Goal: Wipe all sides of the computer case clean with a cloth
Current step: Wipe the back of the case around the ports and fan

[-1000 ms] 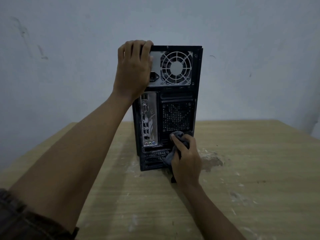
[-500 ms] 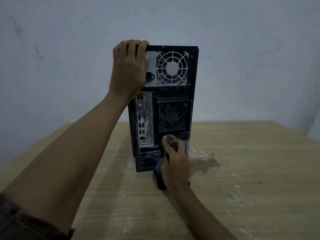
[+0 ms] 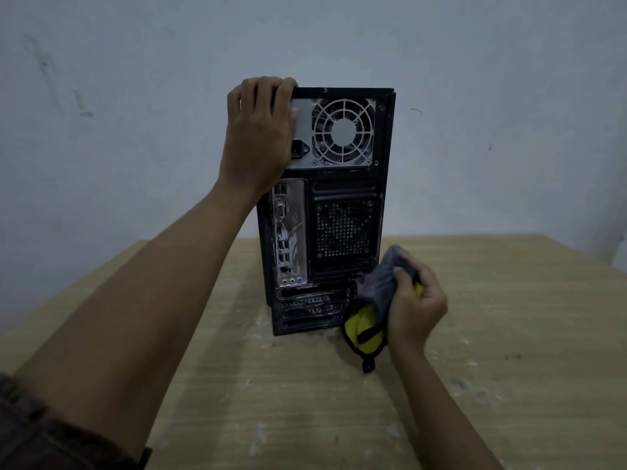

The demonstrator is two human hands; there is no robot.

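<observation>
A black computer case (image 3: 342, 228) stands upright on a wooden table (image 3: 492, 351), its rear panel with fan grille and ports facing me. My left hand (image 3: 259, 137) grips the case's top left corner, fingers curled over the top edge. My right hand (image 3: 415, 305) holds a bunched grey and yellow cloth (image 3: 371, 307) at the case's lower right rear corner. The cloth's grey part touches or nearly touches the case edge; its yellow part and a black loop hang down to the table.
A pale grey wall (image 3: 509, 96) rises right behind the table. The tabletop carries white scuffs and dust patches around the case base. The table's far edge runs behind the case, with bare wood to the left, right and front.
My right hand with the cloth has moved from the lower middle of the rear panel to its lower right corner. The cloth's yellow side now shows. My left hand keeps its grip.
</observation>
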